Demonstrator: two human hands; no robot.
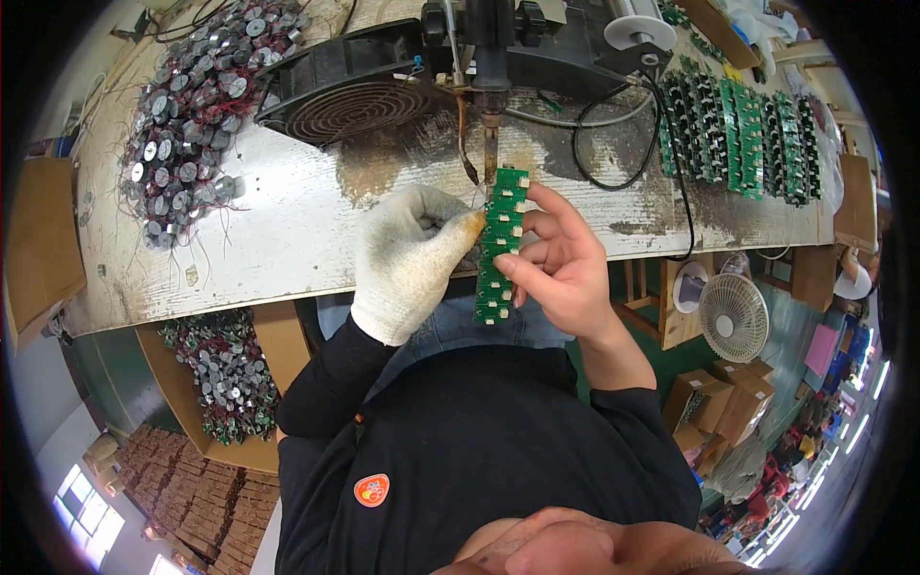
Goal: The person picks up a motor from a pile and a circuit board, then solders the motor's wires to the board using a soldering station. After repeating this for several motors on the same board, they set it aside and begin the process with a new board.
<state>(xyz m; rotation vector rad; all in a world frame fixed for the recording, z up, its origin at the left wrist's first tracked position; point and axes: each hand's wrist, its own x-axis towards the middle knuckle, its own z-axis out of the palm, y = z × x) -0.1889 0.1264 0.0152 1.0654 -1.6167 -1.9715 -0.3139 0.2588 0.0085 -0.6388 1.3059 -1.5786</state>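
Observation:
A long green circuit board strip [498, 268] with several small white connectors along it stands nearly upright in the picture, between my two hands. My bare right hand [561, 259] grips its right edge, the thumb across the front and the fingers behind. On my left hand [417, 249] is a white glove with a stained fingertip; its thumb and fingers are pinched together at the strip's upper left edge. What the pinch holds is too small to make out, though thin wires show there. Just above, the soldering iron tip [491, 153] and a thin feed tube [467, 163] point down at the board's top end.
Round metal discs with red wires [182, 144] are heaped at the table's left. A black fan housing [355, 101] stands behind the iron. Rows of green boards [738, 134] lie at the right, and a black cable [661, 125] loops nearby. A cardboard box [278, 355] sits below the left edge.

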